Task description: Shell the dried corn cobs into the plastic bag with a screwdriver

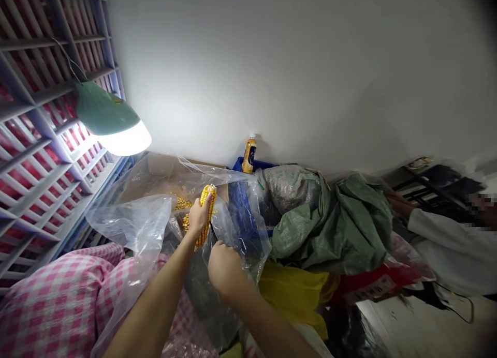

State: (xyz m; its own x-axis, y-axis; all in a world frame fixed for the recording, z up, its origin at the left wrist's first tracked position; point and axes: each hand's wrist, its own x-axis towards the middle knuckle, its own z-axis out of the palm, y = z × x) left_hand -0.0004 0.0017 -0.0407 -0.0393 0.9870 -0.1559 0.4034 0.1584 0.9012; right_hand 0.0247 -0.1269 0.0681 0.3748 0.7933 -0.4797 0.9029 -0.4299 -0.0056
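Note:
My left hand [199, 217] is wrapped round a yellow corn cob [207, 208], which it holds upright over a clear plastic bag [147, 218]. Loose yellow kernels [181, 203] lie inside a box lined with that plastic. My right hand [224, 267] is closed just below the cob's lower end, and a thin dark tool [213, 233] sticks out of its grip toward the cob. What kind of tool it is I cannot make out.
A lit green lamp [111, 122] hangs at left by stacked crates [42, 140]. An orange drink bottle [249, 154] stands on a blue crate [243, 213]. Green sacks [330, 223] and a yellow bag [295, 293] pile at right. Another person's white sleeve [438, 228] is at far right. Pink checked cloth [62, 301] covers my lap.

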